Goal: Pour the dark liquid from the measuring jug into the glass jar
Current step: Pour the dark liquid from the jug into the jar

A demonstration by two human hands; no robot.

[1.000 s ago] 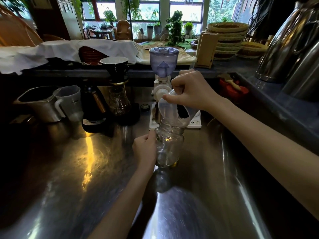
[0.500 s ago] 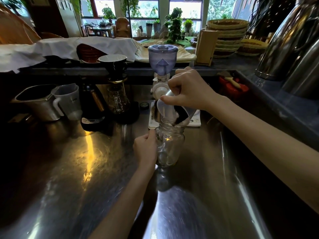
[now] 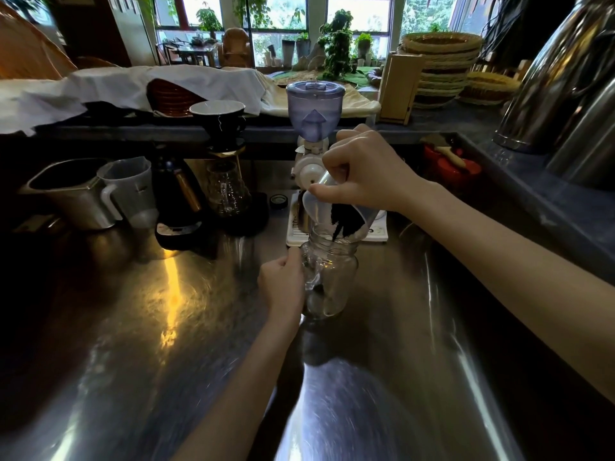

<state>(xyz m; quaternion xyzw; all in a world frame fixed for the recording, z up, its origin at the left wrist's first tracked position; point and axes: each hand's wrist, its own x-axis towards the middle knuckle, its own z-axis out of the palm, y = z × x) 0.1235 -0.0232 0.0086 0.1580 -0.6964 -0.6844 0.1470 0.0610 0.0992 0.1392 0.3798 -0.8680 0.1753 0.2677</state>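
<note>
Pouring into the jar

Right hand (image 3: 362,171) gripping tipped measuring jug (image 3: 336,211), spout toward 6 o'clock, directly over glass jar (image 3: 331,277) steadied in left hand (image 3: 283,281).

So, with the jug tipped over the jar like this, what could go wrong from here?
1. The measuring jug is tipped steeply in the right hand, and the glass jar has a narrow mouth, so the dark contents may spill over the rim onto the steel counter.
2. The left hand grips the jar from one side only; a push from the jug could tilt it.
</note>
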